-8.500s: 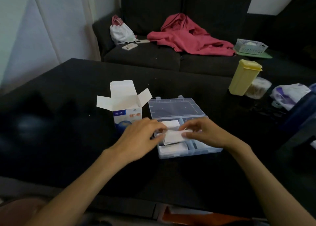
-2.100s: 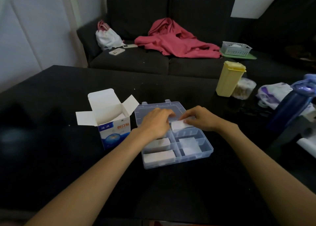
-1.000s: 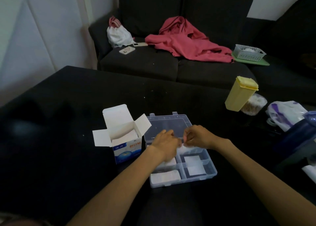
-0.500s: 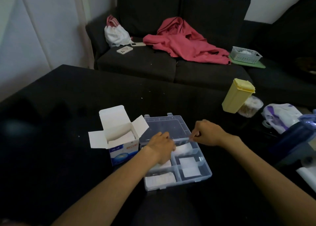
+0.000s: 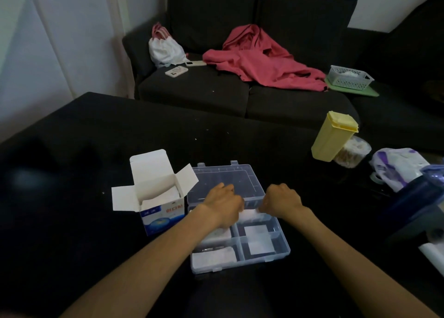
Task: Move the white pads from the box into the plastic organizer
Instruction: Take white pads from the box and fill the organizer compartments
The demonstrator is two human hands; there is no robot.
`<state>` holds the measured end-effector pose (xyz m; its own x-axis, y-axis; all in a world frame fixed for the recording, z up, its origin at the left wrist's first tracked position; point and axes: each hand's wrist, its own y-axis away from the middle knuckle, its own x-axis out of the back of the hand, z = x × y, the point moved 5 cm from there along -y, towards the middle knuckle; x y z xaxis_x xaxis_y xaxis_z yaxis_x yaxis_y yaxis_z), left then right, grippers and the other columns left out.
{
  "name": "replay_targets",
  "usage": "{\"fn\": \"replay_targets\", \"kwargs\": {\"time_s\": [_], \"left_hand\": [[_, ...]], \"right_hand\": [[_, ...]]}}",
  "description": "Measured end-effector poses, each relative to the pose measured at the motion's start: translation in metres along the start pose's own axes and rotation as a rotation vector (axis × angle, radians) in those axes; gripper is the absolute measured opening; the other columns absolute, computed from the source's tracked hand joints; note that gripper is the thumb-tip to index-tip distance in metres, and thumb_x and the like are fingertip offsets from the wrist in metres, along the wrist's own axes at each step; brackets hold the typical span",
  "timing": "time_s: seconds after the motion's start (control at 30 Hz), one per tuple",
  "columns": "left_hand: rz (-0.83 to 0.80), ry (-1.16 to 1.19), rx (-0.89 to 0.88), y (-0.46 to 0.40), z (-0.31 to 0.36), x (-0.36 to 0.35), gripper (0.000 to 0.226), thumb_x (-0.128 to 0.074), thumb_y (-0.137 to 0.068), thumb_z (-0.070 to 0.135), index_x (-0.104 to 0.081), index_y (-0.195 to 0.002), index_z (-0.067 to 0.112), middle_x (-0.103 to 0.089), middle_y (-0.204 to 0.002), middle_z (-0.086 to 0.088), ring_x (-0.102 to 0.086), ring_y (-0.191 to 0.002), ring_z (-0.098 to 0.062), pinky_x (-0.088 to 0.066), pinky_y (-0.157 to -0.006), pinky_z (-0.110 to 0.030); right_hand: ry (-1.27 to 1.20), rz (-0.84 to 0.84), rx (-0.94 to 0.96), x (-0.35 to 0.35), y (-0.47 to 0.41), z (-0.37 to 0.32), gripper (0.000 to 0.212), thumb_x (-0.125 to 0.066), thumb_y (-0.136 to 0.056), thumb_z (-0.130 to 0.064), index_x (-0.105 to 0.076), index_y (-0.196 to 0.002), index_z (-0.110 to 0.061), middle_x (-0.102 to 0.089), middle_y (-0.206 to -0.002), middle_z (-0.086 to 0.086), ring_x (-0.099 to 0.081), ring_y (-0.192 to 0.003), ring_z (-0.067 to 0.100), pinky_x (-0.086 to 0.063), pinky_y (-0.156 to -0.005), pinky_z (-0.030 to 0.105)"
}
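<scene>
A clear plastic organizer (image 5: 276,256) lies open on the black table, lid flat behind it. White pads lie in its compartments: one at the front left (image 5: 212,257), two on the right (image 5: 255,232). Both hands are over the back row. My left hand (image 5: 223,206) and my right hand (image 5: 282,201) have curled fingers and hold a white pad (image 5: 248,215) between them, low in a back compartment. To the left stands the white and blue box (image 5: 156,197), flaps open, with more white pads inside.
A yellow lidded container (image 5: 334,138) and a clear tub (image 5: 352,151) stand at the right. A white and purple bag (image 5: 398,166) and a dark blue object (image 5: 418,212) crowd the right edge. Behind the table is a dark sofa with a pink garment (image 5: 262,60).
Both hands have drawn closer over the back compartments, and my right hand has come down onto the pad. The box and organizer have stayed in place.
</scene>
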<state>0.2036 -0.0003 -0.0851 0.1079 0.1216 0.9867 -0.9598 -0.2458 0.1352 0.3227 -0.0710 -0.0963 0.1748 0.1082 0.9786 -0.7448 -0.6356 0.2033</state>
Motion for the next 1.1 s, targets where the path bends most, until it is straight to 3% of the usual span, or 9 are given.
{"fn": "replay_targets", "kwargs": {"time_s": [0.1,0.27,0.37,0.53,0.63,0.73,0.83,0.97,1.1], "left_hand": [[0.003,0.053,0.006,0.000,-0.002,-0.001,0.032,-0.046,-0.096,0.015,-0.056,-0.126,0.021,-0.052,-0.125,-0.008,-0.044,-0.114,-0.025,-0.031,-0.102,-0.034],[0.040,0.150,0.049,0.011,-0.003,0.011,0.029,-0.047,-0.095,0.013,-0.060,-0.119,0.022,-0.055,-0.116,-0.008,-0.049,-0.109,-0.025,-0.036,-0.096,-0.033],[0.148,0.245,0.081,0.039,-0.010,0.037,0.030,-0.048,-0.095,0.020,-0.061,-0.120,0.028,-0.060,-0.115,-0.002,-0.054,-0.107,-0.019,-0.039,-0.091,-0.030],[0.471,0.219,0.277,0.130,-0.068,0.078,0.028,-0.050,-0.094,0.029,-0.058,-0.121,0.035,-0.059,-0.122,0.011,-0.051,-0.110,-0.008,-0.038,-0.091,-0.024],[0.508,0.158,0.450,0.170,-0.110,0.065,0.027,-0.055,-0.091,0.032,-0.061,-0.117,0.034,-0.058,-0.123,0.013,-0.046,-0.115,-0.008,-0.037,-0.092,-0.026],[0.469,0.219,0.487,0.184,-0.126,0.040,0.031,-0.056,-0.090,0.042,-0.060,-0.119,0.034,-0.053,-0.130,0.013,-0.044,-0.119,-0.007,-0.040,-0.092,-0.027],[0.484,0.303,0.489,0.185,-0.123,0.026,0.045,-0.052,-0.087,0.056,-0.053,-0.126,0.036,-0.043,-0.138,0.015,-0.040,-0.123,-0.007,-0.042,-0.088,-0.026],[0.515,0.341,0.498,0.177,-0.124,0.016,0.036,-0.052,-0.089,0.052,-0.053,-0.123,0.039,-0.035,-0.141,0.017,-0.034,-0.126,-0.004,-0.040,-0.088,-0.022],[0.571,0.369,0.443,0.170,-0.138,0.019,0.021,-0.060,-0.087,0.042,-0.065,-0.108,0.039,-0.043,-0.139,0.016,-0.034,-0.129,-0.004,-0.039,-0.095,-0.024]], "right_hand": [[0.004,-0.080,-0.053,-0.002,-0.005,0.002,0.032,-0.069,-0.079,-0.039,-0.046,-0.068,-0.020,-0.054,-0.077,0.000,-0.060,-0.082,0.015,-0.051,-0.082,0.028],[-0.054,-0.162,-0.082,0.014,-0.004,0.003,0.025,-0.067,-0.081,-0.038,-0.053,-0.080,-0.017,-0.055,-0.077,-0.001,-0.056,-0.071,0.011,-0.043,-0.062,0.022],[-0.196,-0.166,-0.054,0.045,0.004,-0.004,0.022,-0.064,-0.084,-0.037,-0.063,-0.083,-0.015,-0.064,-0.086,0.002,-0.061,-0.079,0.014,-0.048,-0.070,0.026],[-0.415,0.008,0.270,0.097,0.044,-0.055,0.014,-0.059,-0.088,-0.033,-0.067,-0.095,-0.024,-0.067,-0.094,-0.004,-0.063,-0.086,0.008,-0.054,-0.082,0.031],[-0.442,0.107,0.517,0.104,0.071,-0.113,0.016,-0.059,-0.089,-0.031,-0.066,-0.102,-0.026,-0.066,-0.098,-0.010,-0.060,-0.085,-0.001,-0.051,-0.080,0.022],[-0.384,0.099,0.707,0.091,0.084,-0.167,0.021,-0.059,-0.090,-0.025,-0.067,-0.109,-0.022,-0.067,-0.104,-0.007,-0.057,-0.087,-0.001,-0.048,-0.079,0.017],[-0.255,0.045,0.765,0.069,0.075,-0.196,0.022,-0.058,-0.090,-0.021,-0.067,-0.110,-0.018,-0.066,-0.111,-0.001,-0.059,-0.097,0.008,-0.050,-0.084,0.023],[-0.122,0.063,0.709,0.057,0.061,-0.203,0.021,-0.059,-0.089,-0.024,-0.069,-0.107,-0.017,-0.066,-0.108,0.004,-0.060,-0.094,0.016,-0.051,-0.081,0.027],[0.041,0.217,0.725,0.056,0.057,-0.199,0.022,-0.060,-0.088,-0.030,-0.068,-0.106,-0.021,-0.062,-0.108,0.002,-0.055,-0.096,0.015,-0.042,-0.077,0.022]]}}
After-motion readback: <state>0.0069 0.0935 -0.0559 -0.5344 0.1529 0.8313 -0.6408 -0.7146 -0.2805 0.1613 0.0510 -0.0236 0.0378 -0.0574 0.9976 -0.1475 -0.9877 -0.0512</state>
